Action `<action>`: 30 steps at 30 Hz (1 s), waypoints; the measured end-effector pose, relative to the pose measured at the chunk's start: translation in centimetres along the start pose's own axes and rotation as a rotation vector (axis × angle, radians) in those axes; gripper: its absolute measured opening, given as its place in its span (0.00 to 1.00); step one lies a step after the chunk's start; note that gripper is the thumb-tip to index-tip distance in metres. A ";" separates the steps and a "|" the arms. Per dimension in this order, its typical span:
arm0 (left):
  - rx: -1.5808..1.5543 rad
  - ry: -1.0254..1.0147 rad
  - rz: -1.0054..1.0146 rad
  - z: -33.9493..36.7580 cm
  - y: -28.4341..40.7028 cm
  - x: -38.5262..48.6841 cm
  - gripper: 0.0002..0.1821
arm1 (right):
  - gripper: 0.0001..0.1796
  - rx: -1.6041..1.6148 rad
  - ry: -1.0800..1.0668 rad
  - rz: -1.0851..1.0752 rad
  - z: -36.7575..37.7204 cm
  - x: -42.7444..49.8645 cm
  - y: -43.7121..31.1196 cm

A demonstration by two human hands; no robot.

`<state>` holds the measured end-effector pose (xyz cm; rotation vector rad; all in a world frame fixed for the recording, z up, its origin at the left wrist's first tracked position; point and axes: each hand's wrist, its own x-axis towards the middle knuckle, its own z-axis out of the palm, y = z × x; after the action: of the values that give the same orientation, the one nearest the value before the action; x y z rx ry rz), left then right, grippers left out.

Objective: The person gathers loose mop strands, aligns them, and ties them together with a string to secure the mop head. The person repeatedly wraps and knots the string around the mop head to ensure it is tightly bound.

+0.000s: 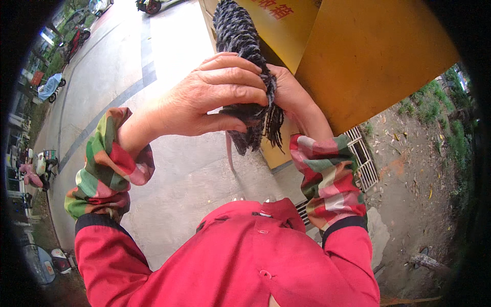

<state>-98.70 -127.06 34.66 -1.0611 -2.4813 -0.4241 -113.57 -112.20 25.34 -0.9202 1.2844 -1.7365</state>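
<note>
A dark grey, fluffy woven textile (239, 32) with black tassels at its lower end is held up in front of me. My left hand (216, 92) grips it from the left, four fingers across its face and the thumb below. My right hand (285, 86) holds its right edge; those fingertips are hidden behind the textile. Just behind stands a yellow metal box (376, 53) that bears red writing. A thin pinkish strip (229, 151) is seen below the left hand.
Paved ground (184, 169) lies below, with a metal drain grate (362, 159) at the box's right. Beyond it is bare soil (406, 184) with leaves and grass. Parked scooters (40, 167) line the far left; another (151, 5) stands at the top.
</note>
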 end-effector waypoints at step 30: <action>-0.353 0.450 -0.252 0.0 0.2 -3.7 0.23 | 0.55 -1.139 0.065 -0.751 6.2 -0.8 -5.0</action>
<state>-96.22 -129.21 32.91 -0.6709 -2.1754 -1.0812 -108.59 -113.08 31.55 -2.2103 2.2037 -1.4151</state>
